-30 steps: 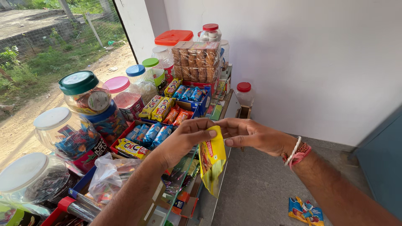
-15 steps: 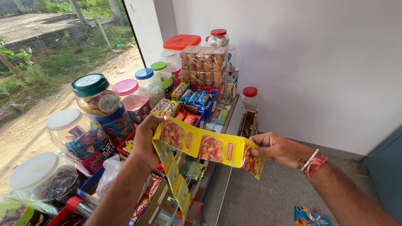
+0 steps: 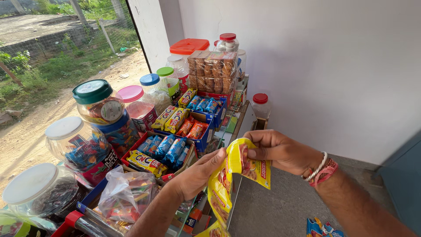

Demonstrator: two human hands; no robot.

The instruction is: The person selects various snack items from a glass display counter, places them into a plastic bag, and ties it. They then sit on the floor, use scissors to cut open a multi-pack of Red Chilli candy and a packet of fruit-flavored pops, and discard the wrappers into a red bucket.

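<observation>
Both hands, the left hand (image 3: 197, 173) and right hand (image 3: 280, 151), had drawn together since a moment before, each grip clenched on the yellow packet strip (image 3: 232, 175), now folded and hanging between them beside the desk (image 3: 239, 127).

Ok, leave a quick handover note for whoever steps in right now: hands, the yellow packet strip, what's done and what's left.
Left hand: pinches the yellow packet strip at a fold.
Right hand: grips the strip's top packet.
Strip: held over the shelf edge beside the counter; its lower packets hang down out of frame.
Nearby: trays of biscuit packs, sweet jars.
Done: strip is in both hands, partly folded.
Left: the hanging part is not folded; strip not set down.
</observation>
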